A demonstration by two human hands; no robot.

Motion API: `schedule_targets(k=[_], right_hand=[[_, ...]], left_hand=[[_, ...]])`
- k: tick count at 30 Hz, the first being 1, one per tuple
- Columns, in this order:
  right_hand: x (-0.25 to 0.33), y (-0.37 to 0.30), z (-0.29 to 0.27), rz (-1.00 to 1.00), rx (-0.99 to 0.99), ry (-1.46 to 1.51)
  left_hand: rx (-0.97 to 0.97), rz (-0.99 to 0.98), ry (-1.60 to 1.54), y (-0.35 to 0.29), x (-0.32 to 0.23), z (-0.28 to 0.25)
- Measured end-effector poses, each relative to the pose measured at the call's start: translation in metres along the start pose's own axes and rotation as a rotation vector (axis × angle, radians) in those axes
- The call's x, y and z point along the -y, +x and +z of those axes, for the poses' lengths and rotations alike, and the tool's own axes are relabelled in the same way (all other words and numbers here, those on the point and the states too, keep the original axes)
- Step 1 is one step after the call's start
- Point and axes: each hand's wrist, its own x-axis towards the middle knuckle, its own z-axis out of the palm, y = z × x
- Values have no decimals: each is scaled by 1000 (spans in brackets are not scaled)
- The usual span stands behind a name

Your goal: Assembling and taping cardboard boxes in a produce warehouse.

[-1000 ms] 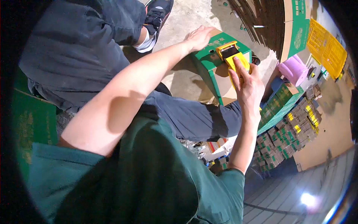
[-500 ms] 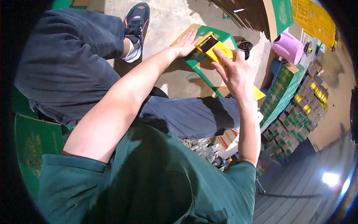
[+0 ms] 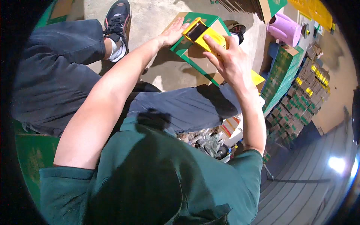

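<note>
A brown cardboard box with green printed panels (image 3: 198, 62) stands on the floor between my feet. My left hand (image 3: 173, 33) lies flat on the box's far left part, fingers stretched out and apart. In my right hand (image 3: 233, 62) is a yellow tape dispenser (image 3: 216, 34), held from above with the index finger laid along its body. The dispenser's dark, framed front end points left, close to my left fingertips, and is over the top of the box. Whether its front touches the cardboard I cannot tell.
Flattened cardboard (image 3: 265, 10) stands beyond the box, near a purple bucket (image 3: 284, 30) and a yellow crate (image 3: 311, 10). Green cartons (image 3: 279, 77) are stacked at the right, beside bundled cardboard (image 3: 296, 108). Crumpled plastic (image 3: 210, 144) lies by my right leg.
The whole scene has shifted left and slightly up in the picture. My hands, the tape dispenser and the box keep nearly the same places relative to one another.
</note>
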Motion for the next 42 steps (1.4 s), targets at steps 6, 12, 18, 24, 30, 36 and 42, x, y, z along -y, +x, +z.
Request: schedule_targets(k=[6, 12, 18, 24, 30, 36, 42], right_hand=[[-5, 1, -4, 53, 2, 18], [-10, -16, 4, 101, -46, -16], [-14, -16, 15, 23, -32, 25], [-11, -3, 6, -52, -50, 26], [-11, -30, 3, -19, -72, -14], [-21, -67, 26, 87, -112, 24], [-37, -60, 35, 18, -189, 49]], left_hand=[[-2, -161, -152, 23, 8, -4], [-150, -327, -162, 40, -30, 12], [-221, -269, -151, 62, 23, 38], [-250, -203, -124, 68, 68, 35], [-169, -306, -198, 40, -14, 18], [-273, -297, 96, 9, -56, -9], [-253, -175, -35, -27, -66, -23]])
